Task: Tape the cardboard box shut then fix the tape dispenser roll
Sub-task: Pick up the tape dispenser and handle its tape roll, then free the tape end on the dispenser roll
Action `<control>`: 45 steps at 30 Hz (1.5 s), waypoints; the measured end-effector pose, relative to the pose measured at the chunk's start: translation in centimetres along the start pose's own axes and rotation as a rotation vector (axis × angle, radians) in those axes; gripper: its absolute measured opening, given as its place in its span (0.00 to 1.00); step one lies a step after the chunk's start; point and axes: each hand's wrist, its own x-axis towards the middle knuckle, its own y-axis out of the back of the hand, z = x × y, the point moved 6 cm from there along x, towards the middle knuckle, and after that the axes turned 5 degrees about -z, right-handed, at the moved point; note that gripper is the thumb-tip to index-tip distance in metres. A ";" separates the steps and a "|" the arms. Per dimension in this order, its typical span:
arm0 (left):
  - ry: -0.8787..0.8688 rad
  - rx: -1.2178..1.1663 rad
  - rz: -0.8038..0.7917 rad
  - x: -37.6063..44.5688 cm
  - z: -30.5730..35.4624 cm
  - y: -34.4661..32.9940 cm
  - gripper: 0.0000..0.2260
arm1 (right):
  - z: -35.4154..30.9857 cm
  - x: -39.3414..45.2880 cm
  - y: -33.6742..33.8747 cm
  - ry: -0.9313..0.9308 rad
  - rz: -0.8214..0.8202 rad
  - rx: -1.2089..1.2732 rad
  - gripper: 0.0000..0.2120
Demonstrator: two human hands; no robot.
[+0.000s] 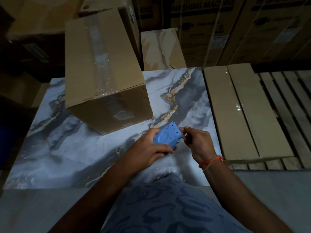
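A brown cardboard box lies on the marble-patterned table, its flaps closed, with clear tape running along its top seam and down the near face. In front of it my left hand grips a blue tape dispenser just above the table. My right hand is at the dispenser's right end, its fingertips pinching what looks like the clear tape end there. The roll itself is hidden inside the blue housing.
A flat taped carton lies on a wooden pallet to the right of the table. A marble-print slab leans behind the table. Large washing-machine cartons are stacked at the back. The room is dim.
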 end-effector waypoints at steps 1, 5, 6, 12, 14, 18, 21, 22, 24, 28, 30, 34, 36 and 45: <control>0.010 0.011 -0.012 0.1 -0.1 -0.1 0.13 | -0.3 0.1 0.2 0.007 0.007 0.012 0.09; 0.062 0.025 -0.111 -1.2 -1.4 -1.1 0.13 | -3.6 1.8 2.9 0.123 0.101 0.057 0.08; 0.077 0.021 -0.135 -1.6 -1.8 -1.4 0.14 | -4.4 2.2 3.5 0.140 0.108 0.050 0.08; 0.136 0.056 -0.167 -1.3 -2.7 -1.0 0.15 | -4.0 3.8 4.2 0.081 0.101 0.134 0.07; 0.136 0.070 -0.175 -1.2 -2.6 -0.9 0.14 | -3.5 4.6 4.7 0.042 0.116 0.163 0.06; 0.117 0.100 -0.188 -1.2 -2.2 -1.1 0.13 | -3.0 5.5 5.6 0.006 0.119 0.190 0.05; 0.087 0.102 -0.186 -0.8 -2.0 -1.5 0.13 | -3.3 5.7 5.9 0.017 0.124 0.185 0.05; 0.107 0.108 -0.202 -0.5 -2.1 -1.6 0.13 | -3.4 5.8 6.0 0.028 0.127 0.182 0.06; 0.254 0.035 -0.281 0.3 -2.2 -2.0 0.19 | -3.8 5.8 5.9 0.053 0.113 0.130 0.05; 0.390 -0.045 -0.320 1.9 -2.0 -2.8 0.36 | -4.1 5.5 5.4 0.101 0.038 0.005 0.06; 0.385 -0.025 -0.377 2.6 -1.3 -3.6 0.29 | -4.4 5.4 5.4 0.132 0.002 -0.038 0.08; 0.240 0.201 -0.458 3.8 -0.2 -5.0 0.17 | -5.0 5.2 5.8 0.190 -0.040 -0.082 0.09; 0.208 0.231 -0.457 4.7 0.5 -5.2 0.18 | -5.1 5.2 6.1 0.211 -0.057 -0.136 0.10; 0.236 -0.101 -0.280 7.3 0.3 -6.5 0.21 | -5.6 4.9 6.5 0.244 -0.122 -0.360 0.12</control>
